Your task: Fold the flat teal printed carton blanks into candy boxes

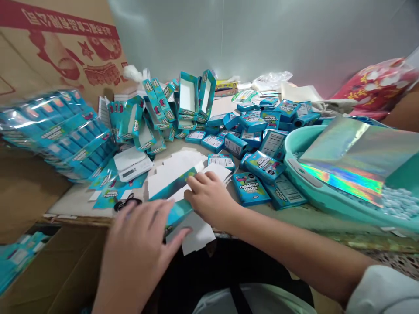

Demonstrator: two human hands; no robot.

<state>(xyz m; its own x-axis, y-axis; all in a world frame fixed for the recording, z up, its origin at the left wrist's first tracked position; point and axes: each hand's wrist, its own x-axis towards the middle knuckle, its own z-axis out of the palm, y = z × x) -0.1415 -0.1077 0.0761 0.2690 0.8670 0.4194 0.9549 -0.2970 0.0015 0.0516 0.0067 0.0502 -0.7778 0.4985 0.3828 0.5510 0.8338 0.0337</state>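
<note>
A partly folded teal cardboard tray (176, 183) with white inner faces lies at the table's front edge, its flaps unfolded. My right hand (211, 198) has its fingers curled over the tray's right end, gripping the card there. My left hand (140, 240), somewhat blurred, is at the tray's near left end, fingers and thumb apart; whether it touches the card is hard to tell. Under and behind the tray lie flat white card blanks (180, 161). Black-handled scissors (128, 201) rest just beyond my left fingers.
Folded teal trays (188, 93) pile up at the back, beside a white scale (131, 163). Small caramel boxes (250, 187) are heaped right of centre. A turquoise tub (304, 183) holds wrapped sweets under a shiny sheet (356, 152). Wrapped packs (62, 135) are stacked left, before a large carton (62, 48).
</note>
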